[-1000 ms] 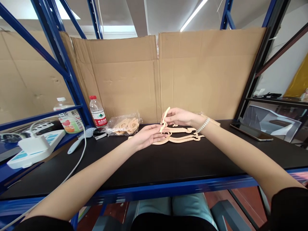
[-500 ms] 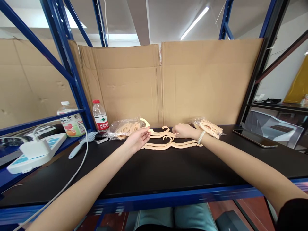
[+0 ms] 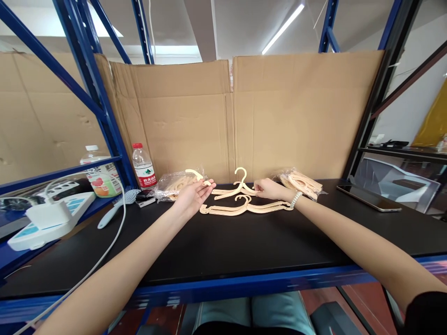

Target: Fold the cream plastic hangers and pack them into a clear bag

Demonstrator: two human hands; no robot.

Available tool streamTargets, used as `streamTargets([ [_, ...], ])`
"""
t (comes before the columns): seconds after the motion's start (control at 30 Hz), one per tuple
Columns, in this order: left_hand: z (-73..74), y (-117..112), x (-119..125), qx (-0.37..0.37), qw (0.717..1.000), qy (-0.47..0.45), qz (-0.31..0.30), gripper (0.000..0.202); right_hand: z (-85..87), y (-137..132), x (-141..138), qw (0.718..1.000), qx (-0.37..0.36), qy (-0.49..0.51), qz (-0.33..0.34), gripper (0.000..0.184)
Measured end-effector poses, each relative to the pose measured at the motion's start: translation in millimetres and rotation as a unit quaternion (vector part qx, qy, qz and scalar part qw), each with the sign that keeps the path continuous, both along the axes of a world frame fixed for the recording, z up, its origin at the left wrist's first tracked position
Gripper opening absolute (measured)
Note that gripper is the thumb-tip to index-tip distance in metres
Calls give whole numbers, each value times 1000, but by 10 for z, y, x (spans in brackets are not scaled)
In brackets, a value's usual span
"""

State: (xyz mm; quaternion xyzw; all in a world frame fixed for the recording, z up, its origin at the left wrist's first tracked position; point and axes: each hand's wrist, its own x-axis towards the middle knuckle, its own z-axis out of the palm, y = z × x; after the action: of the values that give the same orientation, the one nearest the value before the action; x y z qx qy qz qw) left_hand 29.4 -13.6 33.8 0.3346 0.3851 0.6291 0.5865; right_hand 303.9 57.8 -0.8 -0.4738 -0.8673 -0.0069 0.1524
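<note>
Pinching that probably light, kinda stiff hanger (image 3: 239,189) by its arm suits the right hand (image 3: 271,189); left hand (image 3: 190,196) grips a hooked piece (image 3: 199,176).

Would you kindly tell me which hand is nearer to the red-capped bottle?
Left: the left hand is right of the bottle; the right hand is farther right.

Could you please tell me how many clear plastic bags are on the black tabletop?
2: one bag lies beyond the left hand, the other bag beside the right hand. Others may be hidden.
</note>
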Motion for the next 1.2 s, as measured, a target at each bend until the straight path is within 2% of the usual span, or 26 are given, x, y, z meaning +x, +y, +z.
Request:
streamTargets([
  [0.17,-20,-10,4,30,999,18,11,18,290,-160,74,996,53,71,-12,5],
  [0.3,-30,-50,33,55,998,-3,4,17,523,-404,179,988,68,136,16,26],
  [0.4,-46,-107,53,58,998,-17,2,18,577,-621,268,987,69,135,53,33],
  [0.63,-209,-245,-15,47,997,27,-48,16,393,-986,262,988,60,127,71,18],
  [0.73,-302,-271,-43,46,994,51,-82,10,306,-1035,195,987,50,131,74,22],
  [0.83,-360,-280,-39,69,987,60,-134,14,238,-1036,162,987,47,138,75,26],
  [0.97,-393,-259,-32,100,975,62,-186,21,167,-1008,157,984,46,161,65,31],
  [1.2,-348,-279,-63,78,971,68,-217,27,136,-993,168,969,-1,212,130,30],
])
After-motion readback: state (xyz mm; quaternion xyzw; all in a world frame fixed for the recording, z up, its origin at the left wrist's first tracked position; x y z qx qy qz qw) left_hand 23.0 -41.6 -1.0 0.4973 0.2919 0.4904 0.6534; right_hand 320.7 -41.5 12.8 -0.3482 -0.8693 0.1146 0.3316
